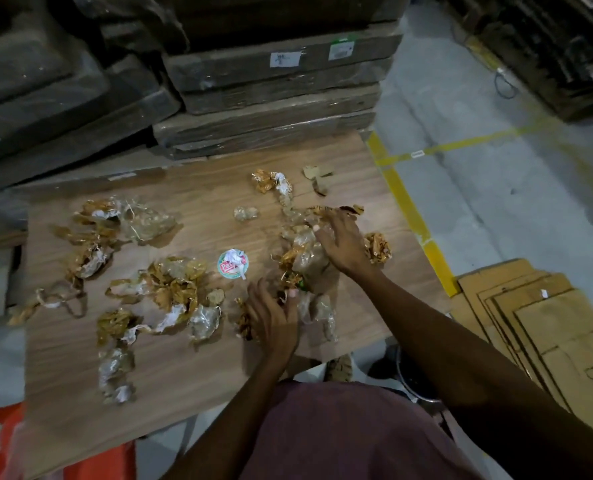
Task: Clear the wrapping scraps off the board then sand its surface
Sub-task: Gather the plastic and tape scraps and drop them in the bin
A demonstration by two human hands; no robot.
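Note:
A wood-grain board [198,368] lies flat in front of me, littered with crumpled clear plastic and brown tape scraps. One heap of scraps [179,284] sits at the centre left, another scrap cluster [115,223] at the far left. A pile of scraps [305,258] lies between my hands. My left hand [274,318] presses on the pile's near side with fingers curled into it. My right hand [340,242] rests on its far side, fingers spread over plastic. A round white-and-green tape roll [233,264] lies just left of the pile.
Wrapped flat cartons [271,91] are stacked behind the board. Flattened cardboard [548,323] lies on the floor at the right, beside yellow floor tape [413,216]. An orange object [7,445] shows at the lower left. A dark bucket [413,372] stands under the board's near right corner.

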